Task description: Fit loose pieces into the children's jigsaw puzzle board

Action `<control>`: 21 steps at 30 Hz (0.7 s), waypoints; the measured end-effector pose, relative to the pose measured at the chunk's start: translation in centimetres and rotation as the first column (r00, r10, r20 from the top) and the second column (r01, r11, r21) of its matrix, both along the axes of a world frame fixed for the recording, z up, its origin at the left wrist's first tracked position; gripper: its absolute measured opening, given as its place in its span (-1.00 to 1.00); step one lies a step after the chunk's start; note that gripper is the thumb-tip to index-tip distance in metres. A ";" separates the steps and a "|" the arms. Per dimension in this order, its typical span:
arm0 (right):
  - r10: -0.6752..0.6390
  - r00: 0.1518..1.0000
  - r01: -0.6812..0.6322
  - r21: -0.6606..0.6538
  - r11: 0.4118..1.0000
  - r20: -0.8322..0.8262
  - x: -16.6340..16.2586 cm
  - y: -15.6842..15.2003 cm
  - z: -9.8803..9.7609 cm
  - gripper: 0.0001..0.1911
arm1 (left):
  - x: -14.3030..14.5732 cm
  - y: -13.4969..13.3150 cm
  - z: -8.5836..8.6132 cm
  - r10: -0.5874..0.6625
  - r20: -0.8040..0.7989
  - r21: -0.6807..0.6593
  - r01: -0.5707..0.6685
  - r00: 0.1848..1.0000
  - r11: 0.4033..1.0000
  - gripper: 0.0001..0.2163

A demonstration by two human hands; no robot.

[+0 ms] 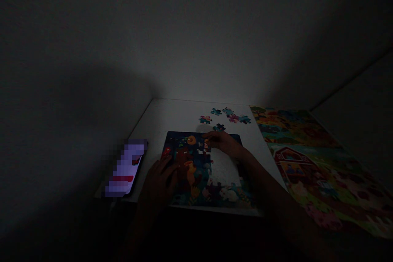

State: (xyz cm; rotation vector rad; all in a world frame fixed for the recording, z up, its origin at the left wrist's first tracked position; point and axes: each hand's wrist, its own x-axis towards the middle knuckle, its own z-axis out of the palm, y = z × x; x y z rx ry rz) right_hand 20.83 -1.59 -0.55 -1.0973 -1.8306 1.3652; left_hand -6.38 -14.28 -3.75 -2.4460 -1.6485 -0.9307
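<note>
A partly assembled jigsaw puzzle (184, 172) lies on the white table, with a bear-like figure on its left and a white gap right of centre. My left hand (161, 176) rests on the puzzle's left edge, its fingers apart and holding nothing. Over the upper middle, my right hand (222, 141) has its thumb and fingers closed on a small puzzle piece (205, 145) at the edge of the gap. Dim light blurs how far that piece sits in the picture.
Several loose puzzle pieces (233, 118) are scattered beyond the puzzle. A lit phone (127, 168) lies at the left table edge. On the right are colourful pictures, one with a red barn (290, 155). A pale wall (196, 49) rises behind the white table (172, 114).
</note>
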 end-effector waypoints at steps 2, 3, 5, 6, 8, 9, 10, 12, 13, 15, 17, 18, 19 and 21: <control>0.004 0.998 -0.006 -0.030 1.000 -0.065 0.3 0.0 0.1 -0.71 | 0.0 0.0 0.0 0.009 -0.011 -0.020 -0.009 1.000 1.000 -0.76; 0.006 0.997 -0.008 -0.035 0.999 -0.072 0.4 -0.1 0.1 -0.70 | 0.0 0.0 0.0 0.011 -0.013 -0.029 -0.012 1.000 1.000 -0.76; 0.015 0.999 -0.016 -0.022 1.000 -0.032 0.3 -0.2 0.0 -0.70 | 0.0 0.0 0.0 0.013 -0.007 -0.039 -0.013 1.000 0.999 -0.75; 0.020 1.000 -0.020 -0.004 1.000 0.005 0.1 -0.3 0.0 -0.70 | 0.0 0.0 0.1 0.011 -0.002 -0.043 -0.011 1.000 0.999 -0.75; 0.030 0.997 -0.033 0.044 0.999 0.075 -0.3 -0.6 -0.1 -0.70 | 0.0 0.0 0.1 0.012 0.008 -0.044 -0.011 1.000 0.999 -0.75; 0.034 0.994 -0.042 0.073 0.996 0.103 -0.6 -0.7 -0.1 -0.69 | 0.0 0.0 0.1 0.010 0.012 -0.042 -0.009 1.000 0.999 -0.75; 0.038 0.991 -0.051 0.104 0.993 0.131 -0.8 -0.8 0.0 -0.68 | 0.0 0.0 0.1 0.005 0.012 -0.037 -0.005 1.000 0.999 -0.75; 0.032 0.980 -0.065 0.166 0.984 0.196 -1.2 -1.1 0.1 -0.68 | 0.1 -0.1 0.2 0.006 0.002 -0.037 -0.006 1.000 0.999 -0.75; 0.018 0.972 -0.064 0.192 0.979 0.233 -1.3 -1.3 0.2 -0.68 | 0.1 -0.1 0.2 0.010 -0.005 -0.040 -0.011 1.000 0.999 -0.75; -0.019 0.953 -0.056 0.235 0.970 0.303 -1.4 -1.6 0.4 -0.68 | 0.1 -0.2 0.3 0.021 -0.017 -0.051 -0.022 1.000 0.998 -0.75; -0.056 0.934 -0.050 0.284 0.957 0.352 -1.5 -1.9 0.4 -0.67 | 0.2 -0.3 0.4 0.032 -0.017 -0.051 -0.032 0.999 0.998 -0.75; -0.069 0.927 -0.053 0.310 0.949 0.369 -1.5 -2.0 0.4 -0.67 | 0.3 -0.3 0.4 0.034 -0.015 -0.046 -0.034 0.999 0.998 -0.75; -0.078 0.919 -0.061 0.334 0.940 0.386 -1.5 -2.1 0.4 -0.67 | 0.3 -0.3 0.4 0.035 -0.013 -0.042 -0.035 0.999 0.999 -0.75; -0.088 0.900 -0.089 0.376 0.922 0.428 -1.6 -2.3 0.4 -0.66 | 0.4 -0.3 0.5 0.036 -0.010 -0.037 -0.037 0.999 0.999 -0.75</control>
